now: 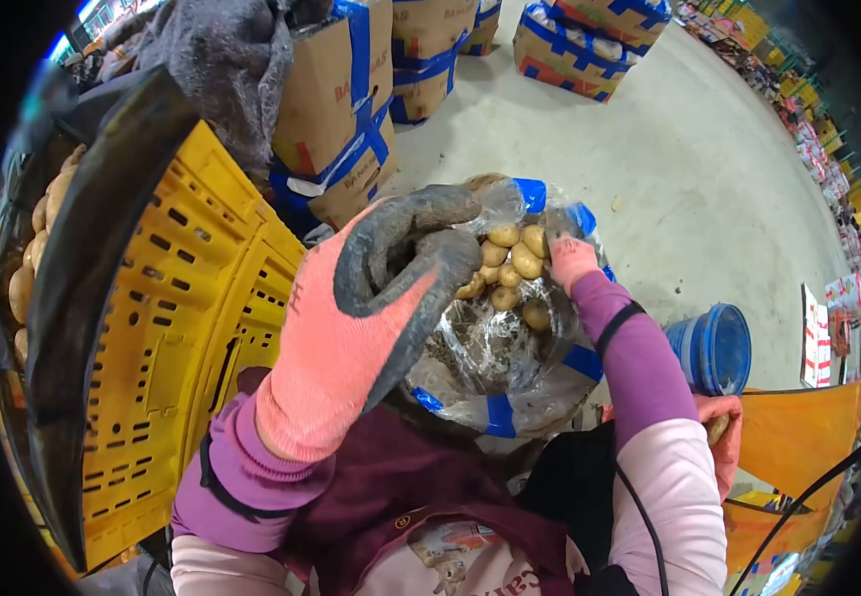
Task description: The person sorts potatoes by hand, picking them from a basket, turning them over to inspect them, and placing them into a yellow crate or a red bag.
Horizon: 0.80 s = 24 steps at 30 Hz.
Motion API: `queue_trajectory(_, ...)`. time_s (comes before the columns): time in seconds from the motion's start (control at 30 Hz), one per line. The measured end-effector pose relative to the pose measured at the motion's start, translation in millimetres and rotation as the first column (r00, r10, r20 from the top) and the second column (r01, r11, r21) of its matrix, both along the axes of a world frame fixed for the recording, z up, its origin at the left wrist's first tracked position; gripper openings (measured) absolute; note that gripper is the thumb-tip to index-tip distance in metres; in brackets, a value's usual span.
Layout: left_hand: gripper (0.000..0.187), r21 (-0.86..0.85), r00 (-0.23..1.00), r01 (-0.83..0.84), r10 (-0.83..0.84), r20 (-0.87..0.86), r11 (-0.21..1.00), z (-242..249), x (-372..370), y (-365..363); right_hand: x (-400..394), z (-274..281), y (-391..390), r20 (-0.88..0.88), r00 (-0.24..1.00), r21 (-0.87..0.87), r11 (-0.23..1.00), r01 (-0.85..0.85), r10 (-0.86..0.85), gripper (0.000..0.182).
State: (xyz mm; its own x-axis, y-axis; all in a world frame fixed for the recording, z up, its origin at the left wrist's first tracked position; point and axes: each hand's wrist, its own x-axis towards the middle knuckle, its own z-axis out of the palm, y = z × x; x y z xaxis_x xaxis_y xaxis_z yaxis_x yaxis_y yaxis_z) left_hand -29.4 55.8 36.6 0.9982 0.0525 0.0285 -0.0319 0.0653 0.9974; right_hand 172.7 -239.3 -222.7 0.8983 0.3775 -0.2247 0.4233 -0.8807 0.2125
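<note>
Potatoes (507,273) lie in a loose cluster inside a round container lined with clear plastic (480,343), with blue tape along its rim. My left hand (391,268), in a pink glove with a grey coated palm, is raised over the container's left side, close to the camera. Its fingers curve forward with the thumb apart from the index finger, and no object shows between them. At the far right rim, my right hand (567,248), gloved alike, is closed on the edge of the plastic liner beside the potatoes. Its fingertips are partly hidden.
Yellow slatted crates (167,348) stand at my left, with larger potatoes (28,268) in one behind a black liner. Cardboard boxes (336,99) with blue tape stand ahead. On my right are a blue bucket (713,348) and an orange panel (798,437).
</note>
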Motion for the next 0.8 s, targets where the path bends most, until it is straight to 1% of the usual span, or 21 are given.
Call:
queue_trajectory(0.03, 0.029, 0.030, 1.000, -0.005, 0.005, -0.003, 1.000, -3.0, 2.8, 0.9, 9.9, -18.2, 7.7, -0.020, 1.000, 0.003, 1.000, -0.001, 0.001, 0.023)
queue_trajectory(0.1, 0.029, 0.036, 0.999, -0.007, 0.008, -0.034, 0.999, -4.0, 7.6, 1.4, 25.7, -47.4, 25.3, 0.026, 0.992, -0.088, 0.988, 0.123, -0.121, 0.025)
queue_trajectory(0.13, 0.029, 0.040, 0.999, -0.008, 0.010, -0.047, 0.999, -4.4, 9.6, 1.8, 30.3, -56.1, 28.1, 0.012, 0.993, -0.086, 0.989, 0.119, -0.118, 0.025)
queue_trajectory(0.2, 0.028, 0.059, 0.998, -0.017, 0.020, -0.053, 0.998, -5.4, 11.9, 1.1, 35.6, -69.4, 35.9, 0.083, 0.976, -0.092, 0.974, 0.208, -0.201, 0.032)
queue_trajectory(0.23, 0.028, 0.076, 0.999, -0.023, 0.026, -0.046, 0.997, -6.0, 11.9, 0.7, 40.8, -69.3, 33.3, 0.062, 0.980, -0.074, 0.979, 0.192, -0.187, 0.039)
queue_trajectory(0.27, 0.028, 0.082, 0.998, -0.025, 0.029, -0.054, 0.996, -6.4, 11.7, 0.6, 43.8, -69.7, 32.7, 0.052, 0.981, -0.071, 0.980, 0.188, -0.185, 0.039)
queue_trajectory(0.33, 0.027, 0.018, 0.996, -0.038, 0.040, -0.083, 0.999, -4.6, 11.4, -1.2, 47.2, -68.0, 25.0, 0.020, 0.989, -0.156, 0.977, 0.146, -0.145, 0.048)
queue_trajectory(0.37, 0.027, 0.018, 0.996, -0.036, 0.037, -0.078, 0.999, -3.6, 10.6, -2.2, 45.6, -75.7, 20.1, 0.117, 0.983, -0.082, 0.985, 0.152, -0.141, 0.056)
queue_trajectory(0.4, 0.027, 0.026, 0.998, -0.039, 0.041, -0.053, 0.999, -3.5, 9.8, -3.3, 41.2, -67.3, 19.0, 0.126, 0.981, -0.082, 0.984, 0.155, -0.144, 0.056)
queue_trajectory(0.47, 0.026, 0.034, 0.999, -0.043, 0.044, -0.017, 0.999, -4.4, 6.6, -5.5, 24.1, -51.1, 16.2, -0.007, 0.969, 0.044, 0.968, 0.248, -0.247, 0.053)
queue_trajectory(0.5, 0.027, 0.031, 0.998, -0.059, 0.058, 0.034, 0.998, -6.6, 5.0, -7.5, 14.7, -43.5, 12.7, -0.033, 0.953, 0.086, 0.950, 0.301, -0.300, 0.046)
queue_trajectory(0.53, 0.028, 0.027, 0.994, -0.076, 0.074, 0.084, 0.997, -8.7, 3.1, -9.9, 10.9, -38.5, 10.4, -0.025, 0.954, 0.088, 0.950, 0.300, -0.299, 0.046)
queue_trajectory(0.57, 0.028, -0.042, 0.996, -0.064, 0.066, 0.058, 0.997, -9.9, 1.6, -13.0, 5.5, -31.2, 7.6, -0.051, 0.937, 0.107, 0.931, 0.348, -0.345, 0.045)
queue_trajectory(0.6, 0.028, -0.043, 0.996, -0.062, 0.064, 0.064, 0.997, -12.4, 0.9, -14.2, -0.1, -26.4, 3.9, -0.079, 0.917, 0.123, 0.909, 0.397, -0.390, 0.044)
queue_trajectory(0.63, 0.027, 0.038, 0.987, -0.074, 0.067, 0.144, 0.997, -15.6, 0.3, -14.9, -6.0, -18.6, 3.2, -0.156, 0.917, 0.049, 0.925, 0.378, -0.367, 0.042)
queue_trajectory(0.67, 0.026, 0.119, 0.973, -0.093, 0.065, 0.221, 0.988, -19.4, -0.9, -15.2, -12.8, -10.9, 2.5, -0.154, 0.918, 0.049, 0.925, 0.376, -0.365, 0.042)
queue_trajectory(0.73, 0.026, 0.091, 0.965, -0.099, 0.073, 0.251, 0.991, -21.6, -4.5, -19.2, -23.6, 0.2, 0.2, -0.242, 0.896, 0.080, 0.912, 0.401, -0.373, 0.039)
queue_trajectory(0.77, 0.026, 0.084, 0.972, -0.083, 0.062, 0.226, 0.993, -20.7, -7.2, -19.9, -25.4, 0.3, -2.8, -0.212, 0.910, 0.137, 0.911, 0.390, -0.357, 0.040)
queue_trajectory(0.8, 0.026, 0.077, 0.979, -0.067, 0.050, 0.200, 0.995, -18.9, -9.9, -21.0, -25.9, -3.1, -4.5, -0.207, 0.912, 0.138, 0.912, 0.385, -0.354, 0.040)
